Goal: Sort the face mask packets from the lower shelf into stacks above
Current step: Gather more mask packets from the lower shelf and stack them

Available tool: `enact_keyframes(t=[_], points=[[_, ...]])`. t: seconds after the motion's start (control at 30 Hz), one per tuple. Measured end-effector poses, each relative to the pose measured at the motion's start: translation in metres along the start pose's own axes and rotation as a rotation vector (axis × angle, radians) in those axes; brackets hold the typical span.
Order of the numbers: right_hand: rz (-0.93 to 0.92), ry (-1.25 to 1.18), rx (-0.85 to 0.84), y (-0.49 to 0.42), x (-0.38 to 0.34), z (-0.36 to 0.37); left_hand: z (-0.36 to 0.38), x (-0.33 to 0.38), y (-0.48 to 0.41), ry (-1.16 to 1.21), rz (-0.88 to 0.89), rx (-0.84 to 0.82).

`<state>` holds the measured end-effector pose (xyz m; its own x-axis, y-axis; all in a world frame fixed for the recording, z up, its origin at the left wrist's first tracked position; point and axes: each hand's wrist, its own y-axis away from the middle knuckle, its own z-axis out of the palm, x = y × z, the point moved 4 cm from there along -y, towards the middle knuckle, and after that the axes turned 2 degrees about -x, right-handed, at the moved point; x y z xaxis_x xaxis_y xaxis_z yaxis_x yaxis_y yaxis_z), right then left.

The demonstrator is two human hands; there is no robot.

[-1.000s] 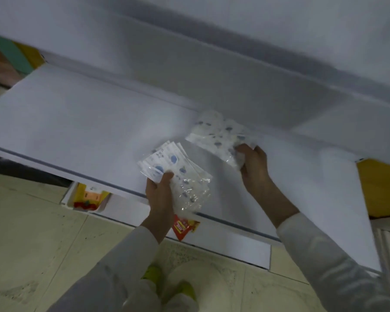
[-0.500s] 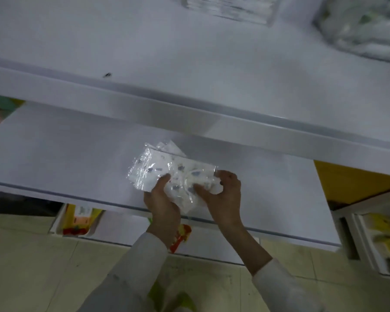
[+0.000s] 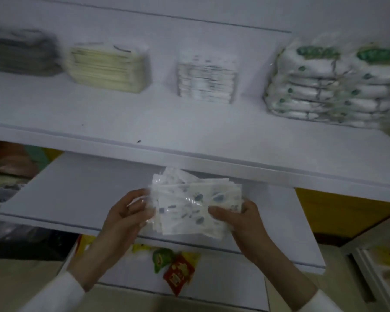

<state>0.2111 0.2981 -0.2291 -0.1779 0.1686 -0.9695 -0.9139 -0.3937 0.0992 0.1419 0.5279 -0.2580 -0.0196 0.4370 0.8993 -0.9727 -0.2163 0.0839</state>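
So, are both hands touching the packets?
Touching. The head view shows the left hand gripping the packets at their left edge, the right hand at their right edge.

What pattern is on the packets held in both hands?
The packets are white with scattered blue-grey marks, clearest in the head view.

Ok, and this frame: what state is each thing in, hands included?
Bundle, fanned out, held over the lower shelf.
Left hand, holding the bundle's left edge.
Right hand, holding its right edge, thumb on top.
Dark stack, piled on the upper shelf, blurred.
Cream stack, piled, upright.
Spotted stack, piled, upright.
Green-print packs, piled at the right.
Sachets, lying loose on the bottom shelf.
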Motion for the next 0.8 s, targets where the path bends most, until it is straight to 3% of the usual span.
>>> enact_keyframes(t=[0.13,0.27,0.33,0.4,0.53,0.67,0.8], points=[[-0.131,0.073,-0.114,0.033,-0.066,0.006,0.035,0.079,0.029,-0.329,0.104,-0.323],[-0.308,0.055,-0.064,0.023,-0.128,0.01,0.09,0.141,0.024,-0.374,0.279,-0.434],[-0.398,0.082,-0.034,0.003,-0.153,0.011,0.103,0.159,0.0,-0.425,0.341,-0.393],[-0.45,0.138,-0.005,-0.02,-0.168,0.011,0.114,0.168,-0.031,-0.549,0.413,-0.252],[-0.378,0.316,0.01,-0.061,-0.171,0.003,0.127,0.161,-0.085,-0.579,0.464,-0.007],[-0.329,0.38,0.15,-0.078,-0.16,-0.019,0.124,0.14,-0.108,-0.685,0.419,0.01],[-0.309,0.285,0.229,-0.078,-0.151,-0.024,0.128,0.128,-0.109,-0.659,0.383,-0.015]])
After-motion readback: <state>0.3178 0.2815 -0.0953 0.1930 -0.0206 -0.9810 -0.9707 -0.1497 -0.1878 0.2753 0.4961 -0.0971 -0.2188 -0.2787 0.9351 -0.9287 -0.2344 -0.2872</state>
